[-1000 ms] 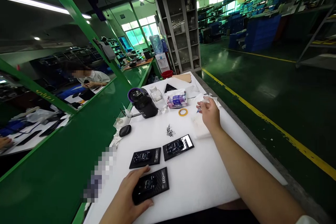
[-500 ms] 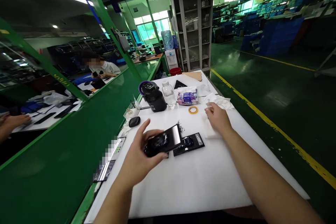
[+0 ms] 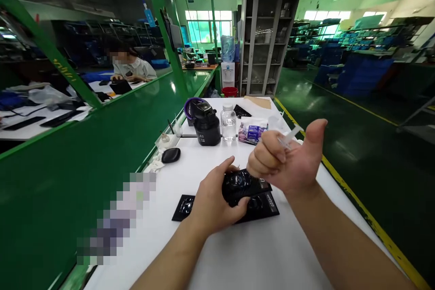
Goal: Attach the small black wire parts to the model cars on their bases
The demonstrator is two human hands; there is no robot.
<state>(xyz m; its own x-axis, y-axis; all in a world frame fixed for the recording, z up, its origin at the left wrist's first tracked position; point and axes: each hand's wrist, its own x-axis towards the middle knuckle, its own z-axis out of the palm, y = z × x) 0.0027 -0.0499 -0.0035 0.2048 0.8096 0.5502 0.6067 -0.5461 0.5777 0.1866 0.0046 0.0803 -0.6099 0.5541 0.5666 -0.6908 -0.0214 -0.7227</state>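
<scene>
My left hand [image 3: 215, 201] is closed around a glossy black panel [image 3: 239, 181] with raised round shapes and a pale label at its right end. The panel is lifted slightly above the table. Under it lie more black panels; one [image 3: 271, 206] shows a label, and another [image 3: 183, 206] sticks out left of my wrist. My right hand [image 3: 285, 158] is just right of the held panel, fingers curled round a clear plastic syringe [image 3: 292, 133], thumb raised clear. The syringe's white plunger end points up and right; its lower part is hidden by my fingers.
On the white table [image 3: 272, 253] stand a black jug [image 3: 205, 127] and a clear bottle [image 3: 228, 122]. A purple wipes pack [image 3: 249, 132] is behind my right hand. A black case [image 3: 171, 155] lies left. Beyond the green partition [image 3: 129, 140], a person [image 3: 132, 65] sits.
My view has turned left. My right hand has come in from the table's right side to the held panel, with the syringe. The panel in my left hand now lies flatter and lower.
</scene>
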